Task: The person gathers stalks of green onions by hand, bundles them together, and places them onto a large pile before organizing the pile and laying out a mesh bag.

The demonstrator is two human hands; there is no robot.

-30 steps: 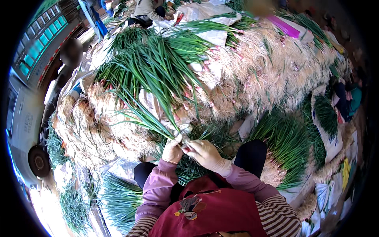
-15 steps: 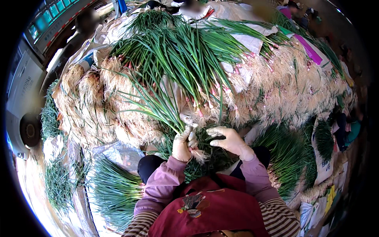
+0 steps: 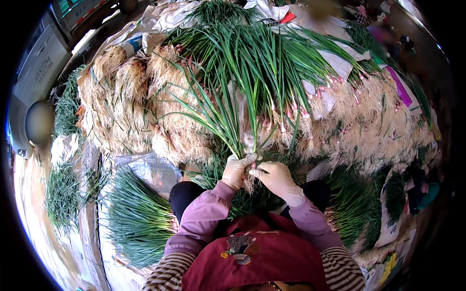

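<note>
My gloved left hand (image 3: 236,170) is closed around a small bunch of spring onions (image 3: 224,127). Their green leaves fan up and to the left, and the pinkish bulbs and pale roots (image 3: 249,185) stick out below the fist. My gloved right hand (image 3: 277,178) meets it from the right, thumb and fingers pinched at the bulb end of the same bunch. Just beyond the hands lies a big heap of spring onions (image 3: 247,63) with long leaves and stringy roots.
Bundled spring onions lie at my left (image 3: 138,218) beside a clear plastic sheet (image 3: 150,169), with more bundles at my right (image 3: 347,203). Thick mats of pale roots (image 3: 340,128) cover the front of the heap. A vehicle (image 3: 41,63) stands at the far left.
My right hand, open and apart before, has come left and closed at the bulb end of the bunch. The left hand still grips it, and the view has shifted slightly.
</note>
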